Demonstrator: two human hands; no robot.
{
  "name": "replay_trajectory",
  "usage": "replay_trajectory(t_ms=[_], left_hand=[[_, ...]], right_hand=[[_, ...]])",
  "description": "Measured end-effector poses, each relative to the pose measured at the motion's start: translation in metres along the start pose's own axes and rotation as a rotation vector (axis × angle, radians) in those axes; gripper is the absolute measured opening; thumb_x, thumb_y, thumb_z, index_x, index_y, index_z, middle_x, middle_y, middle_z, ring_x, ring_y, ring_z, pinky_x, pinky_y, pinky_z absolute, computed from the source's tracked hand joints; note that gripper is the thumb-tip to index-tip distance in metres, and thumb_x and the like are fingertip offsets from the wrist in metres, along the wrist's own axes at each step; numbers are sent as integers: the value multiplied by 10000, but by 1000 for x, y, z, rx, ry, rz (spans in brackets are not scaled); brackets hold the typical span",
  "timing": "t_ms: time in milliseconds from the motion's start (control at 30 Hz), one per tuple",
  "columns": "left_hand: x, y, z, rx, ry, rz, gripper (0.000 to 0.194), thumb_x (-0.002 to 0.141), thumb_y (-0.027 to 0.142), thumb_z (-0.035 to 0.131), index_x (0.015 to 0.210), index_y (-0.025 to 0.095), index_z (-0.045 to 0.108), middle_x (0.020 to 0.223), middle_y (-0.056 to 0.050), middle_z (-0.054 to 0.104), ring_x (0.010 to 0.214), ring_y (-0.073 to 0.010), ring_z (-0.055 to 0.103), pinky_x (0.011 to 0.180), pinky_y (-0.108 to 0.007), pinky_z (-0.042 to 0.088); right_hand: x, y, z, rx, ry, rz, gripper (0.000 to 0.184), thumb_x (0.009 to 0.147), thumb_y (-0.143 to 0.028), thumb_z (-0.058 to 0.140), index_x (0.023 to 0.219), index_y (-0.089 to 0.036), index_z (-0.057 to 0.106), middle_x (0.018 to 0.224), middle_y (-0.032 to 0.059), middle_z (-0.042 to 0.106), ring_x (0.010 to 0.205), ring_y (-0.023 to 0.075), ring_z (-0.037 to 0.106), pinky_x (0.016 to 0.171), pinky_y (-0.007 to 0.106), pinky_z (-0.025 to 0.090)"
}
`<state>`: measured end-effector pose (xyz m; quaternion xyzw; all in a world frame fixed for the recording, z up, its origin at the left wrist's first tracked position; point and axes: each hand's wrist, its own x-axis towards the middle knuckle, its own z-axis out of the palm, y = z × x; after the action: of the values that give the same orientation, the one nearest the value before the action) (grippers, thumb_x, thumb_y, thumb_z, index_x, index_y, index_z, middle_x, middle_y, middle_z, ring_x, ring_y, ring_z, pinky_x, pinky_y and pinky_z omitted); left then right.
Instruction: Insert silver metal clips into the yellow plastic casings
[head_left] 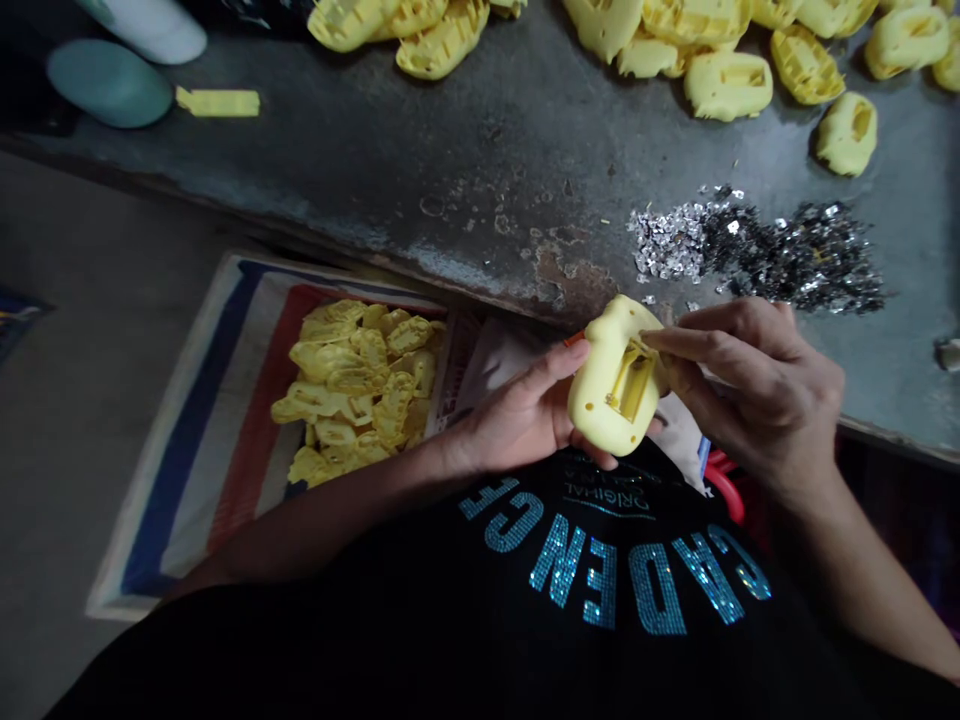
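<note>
A hollow yellow moulded plastic part [604, 400] with a rectangular slotted recess is held in front of my chest. My left hand [517, 415] grips it from the left and below, with a small orange item [574, 339] just visible behind my thumb. My right hand [750, 395] pinches the part's right side, fingertips at the recess. Whether my right fingers hold anything small inside the recess is hidden.
A worn metal table edge [420, 265] runs above my hands, bearing several yellow parts [727, 85] and a heap of silver flakes [757, 255]. Flattened yellow pieces [352, 385] lie on a striped sack [187, 480] on the floor. A red object [724, 485] sits below my right hand.
</note>
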<state>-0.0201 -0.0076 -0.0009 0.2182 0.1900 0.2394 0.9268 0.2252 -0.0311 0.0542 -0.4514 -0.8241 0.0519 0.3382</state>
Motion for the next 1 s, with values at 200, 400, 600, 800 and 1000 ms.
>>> replay_trajectory(t_ms=[200,400,600,800,1000], left_hand=[[-1,-6,0,81,66,90,956,948,709,959,1731,307,586,1402,-147,858,1025,-334,902,647,-337,707],[-13,-5,-3,225,215,253,829,890,574,1065,1590,293,720,1163,-56,891,885,-180,820,793,-275,664],[-36,7,-6,444,267,330,709,954,623,1002,1525,229,855,1168,-107,907,974,-184,798,846,-243,607],[-41,13,-21,522,471,423,590,962,678,957,1301,196,969,1105,-119,923,1004,-282,831,936,-334,647],[-29,10,-55,391,516,453,514,923,666,979,1192,227,996,1033,-95,934,1033,-350,842,942,-389,656]], right_hand=[[18,18,-6,326,-174,165,410,1075,-413,891,1452,-270,817,1335,102,843,1206,305,800,1014,485,692],[33,23,0,299,-245,68,453,1060,-375,858,1485,-253,761,1355,109,840,1199,307,815,985,458,714],[34,7,28,188,-42,-53,469,1067,-349,829,1500,-261,671,1381,126,818,1199,284,804,944,432,725],[65,8,45,108,-27,-149,492,1077,-314,791,1536,-243,629,1364,132,814,1188,272,806,948,427,722],[98,5,60,116,-94,-218,519,1065,-289,782,1554,-206,629,1372,152,811,1191,283,776,1017,455,697]])
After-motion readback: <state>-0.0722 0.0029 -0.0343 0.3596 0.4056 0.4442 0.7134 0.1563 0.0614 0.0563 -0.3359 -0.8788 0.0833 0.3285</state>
